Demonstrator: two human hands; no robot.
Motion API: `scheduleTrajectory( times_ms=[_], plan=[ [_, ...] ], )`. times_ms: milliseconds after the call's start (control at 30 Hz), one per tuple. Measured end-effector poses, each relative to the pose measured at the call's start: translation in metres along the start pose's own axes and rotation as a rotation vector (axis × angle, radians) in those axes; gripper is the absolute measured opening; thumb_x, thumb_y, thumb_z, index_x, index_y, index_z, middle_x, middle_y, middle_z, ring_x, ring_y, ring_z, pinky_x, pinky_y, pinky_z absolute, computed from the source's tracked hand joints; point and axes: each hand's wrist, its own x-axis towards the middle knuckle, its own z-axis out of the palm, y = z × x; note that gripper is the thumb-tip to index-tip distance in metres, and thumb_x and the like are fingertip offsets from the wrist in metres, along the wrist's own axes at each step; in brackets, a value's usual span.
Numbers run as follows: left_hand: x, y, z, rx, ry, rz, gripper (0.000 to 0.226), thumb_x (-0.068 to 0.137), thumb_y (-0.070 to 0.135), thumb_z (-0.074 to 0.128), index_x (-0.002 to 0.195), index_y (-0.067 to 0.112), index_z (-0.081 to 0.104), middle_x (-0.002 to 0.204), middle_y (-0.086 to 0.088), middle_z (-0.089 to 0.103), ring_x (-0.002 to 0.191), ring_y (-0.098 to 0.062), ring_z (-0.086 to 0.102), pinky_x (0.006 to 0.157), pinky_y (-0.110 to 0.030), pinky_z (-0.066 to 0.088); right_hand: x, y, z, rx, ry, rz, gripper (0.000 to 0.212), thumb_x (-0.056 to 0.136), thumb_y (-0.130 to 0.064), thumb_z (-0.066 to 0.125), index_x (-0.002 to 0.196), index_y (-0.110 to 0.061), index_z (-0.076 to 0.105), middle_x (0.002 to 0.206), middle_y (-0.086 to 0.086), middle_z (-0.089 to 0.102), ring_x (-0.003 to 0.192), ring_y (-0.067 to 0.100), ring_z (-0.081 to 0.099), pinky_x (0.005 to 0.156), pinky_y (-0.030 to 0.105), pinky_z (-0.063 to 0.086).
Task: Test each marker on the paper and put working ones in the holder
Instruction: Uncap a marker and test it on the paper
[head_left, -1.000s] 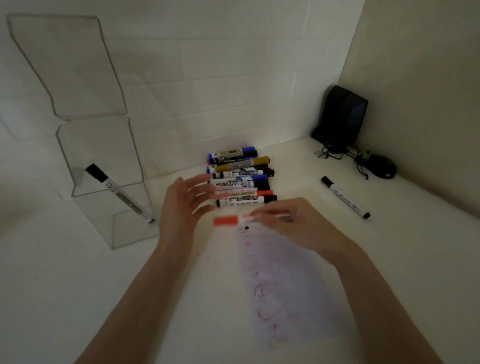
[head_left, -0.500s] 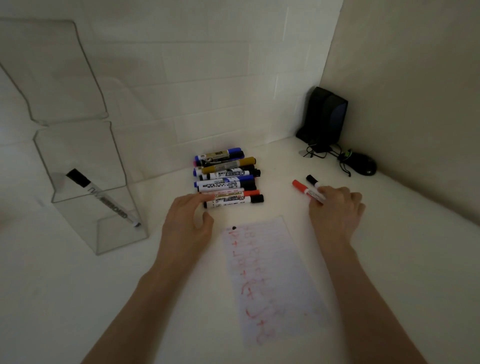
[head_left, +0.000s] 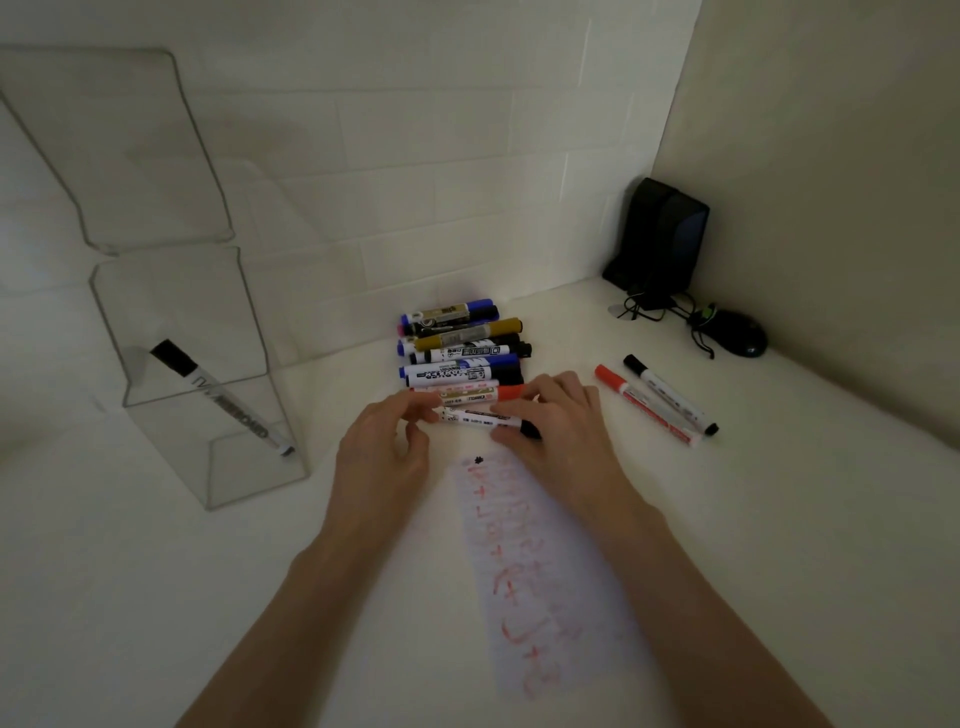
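Seemingly clear passage between holder (head_left: 249, 457) and marker pile (head_left: 460, 348), loose markers (head_left: 672, 395) right

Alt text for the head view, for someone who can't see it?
The left hand and right hand grip the nearest white marker of a pile, above the red-scribbled paper. A clear holder at left contains one black-capped marker; two markers lie aside at right.

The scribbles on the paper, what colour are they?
Red scribbles, plus one small black dot at the far end of the paper; head view.
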Motion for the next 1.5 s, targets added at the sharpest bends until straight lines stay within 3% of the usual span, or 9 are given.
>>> scheduleTrajectory(
  times_ms=[167, 333, 467, 633, 867, 1033, 1200, 1367, 1500],
  plan=[
    [-0.001, 0.001, -0.002, -0.058, 0.062, 0.057, 0.032, 0.090, 0.004, 0.056, 0.106, 0.029, 0.066, 0.099, 0.018, 0.065, 0.093, 0.000, 0.058, 0.075, -0.007, 0.038, 0.004, -0.009, -0.005, 0.043, 0.030, 0.055, 0.022, 0.093, -0.026, 0.073, 0.113, -0.016, 0.075, 0.093, -0.007, 0.054, 0.089, 0.015, 0.045, 0.078, 0.029, 0.030],
    [-0.005, 0.015, -0.006, -0.134, -0.097, 0.121, 0.023, 0.096, 0.043, 0.056, 0.117, 0.037, 0.064, 0.102, 0.022, 0.065, 0.094, 0.001, 0.059, 0.071, -0.009, 0.040, 0.003, -0.037, -0.029, 0.857, -0.167, 0.450, 0.014, 0.101, -0.027, 0.064, 0.112, -0.019, 0.063, 0.095, -0.005, 0.075, 0.076, 0.002, 0.069, 0.071, 0.020, 0.055],
    [-0.008, 0.012, 0.001, -0.021, -0.237, 0.263, 0.025, 0.098, 0.042, 0.054, 0.120, 0.035, 0.062, 0.098, 0.031, 0.062, 0.089, 0.013, 0.057, 0.077, -0.003, 0.038, -0.001, -0.054, -0.032, 1.045, -0.144, 0.522, 0.010, 0.098, -0.013, 0.065, 0.103, -0.005, 0.069, 0.079, 0.005, 0.074, 0.057, 0.003, 0.064, 0.055, 0.014, 0.049],
    [-0.008, 0.004, 0.005, 0.116, -0.309, 0.274, 0.026, 0.103, 0.043, 0.040, 0.113, 0.029, 0.060, 0.091, 0.019, 0.059, 0.077, -0.001, 0.054, 0.068, -0.013, 0.038, -0.002, -0.053, -0.022, 1.003, -0.006, 0.585, 0.041, 0.103, -0.034, 0.059, 0.085, 0.001, 0.070, 0.062, 0.006, 0.066, 0.052, 0.013, 0.052, 0.049, 0.020, 0.042],
    [-0.014, 0.009, 0.001, 0.115, -0.353, 0.315, 0.049, 0.099, 0.056, 0.011, 0.090, 0.024, 0.047, 0.068, 0.012, 0.049, 0.059, -0.006, 0.048, 0.060, -0.026, 0.036, 0.001, -0.049, -0.036, 1.058, -0.046, 0.551, 0.037, 0.105, -0.028, 0.056, 0.076, -0.008, 0.064, 0.059, 0.006, 0.060, 0.054, 0.015, 0.047, 0.053, 0.023, 0.040],
    [-0.015, 0.018, 0.003, -0.054, -0.403, 0.249, 0.033, 0.104, 0.045, 0.023, 0.079, 0.034, 0.041, 0.065, 0.011, 0.048, 0.061, -0.009, 0.046, 0.060, -0.018, 0.032, 0.002, -0.049, -0.045, 1.052, -0.058, 0.530, 0.041, 0.105, -0.027, 0.055, 0.066, -0.020, 0.059, 0.055, -0.003, 0.053, 0.056, 0.015, 0.045, 0.063, 0.032, 0.042],
    [-0.014, 0.005, -0.018, -0.209, -0.360, 0.134, 0.038, 0.109, 0.035, 0.028, 0.076, 0.028, 0.046, 0.064, 0.017, 0.046, 0.060, -0.005, 0.042, 0.060, -0.016, 0.032, 0.007, -0.009, -0.064, 1.185, 0.258, 0.669, 0.032, 0.106, -0.021, 0.052, 0.077, -0.011, 0.062, 0.056, -0.003, 0.048, 0.048, 0.006, 0.037, 0.048, 0.020, 0.034],
    [-0.011, -0.008, -0.015, -0.134, -0.248, 0.094, 0.021, 0.108, 0.024, 0.036, 0.112, 0.029, 0.057, 0.077, 0.021, 0.053, 0.070, -0.001, 0.052, 0.063, -0.013, 0.035, -0.001, -0.017, -0.047, 1.071, 0.112, 0.652, 0.026, 0.103, -0.027, 0.060, 0.095, -0.006, 0.074, 0.073, 0.011, 0.074, 0.057, 0.013, 0.060, 0.047, 0.022, 0.043],
    [-0.013, -0.005, -0.015, 0.043, -0.308, 0.077, 0.007, 0.101, 0.037, 0.049, 0.107, 0.036, 0.051, 0.081, 0.020, 0.051, 0.073, -0.003, 0.050, 0.068, -0.020, 0.038, -0.001, -0.024, -0.042, 1.008, 0.092, 0.667, 0.021, 0.090, -0.029, 0.078, 0.087, -0.010, 0.073, 0.071, 0.006, 0.074, 0.057, 0.012, 0.061, 0.047, 0.021, 0.043]
  ],
)
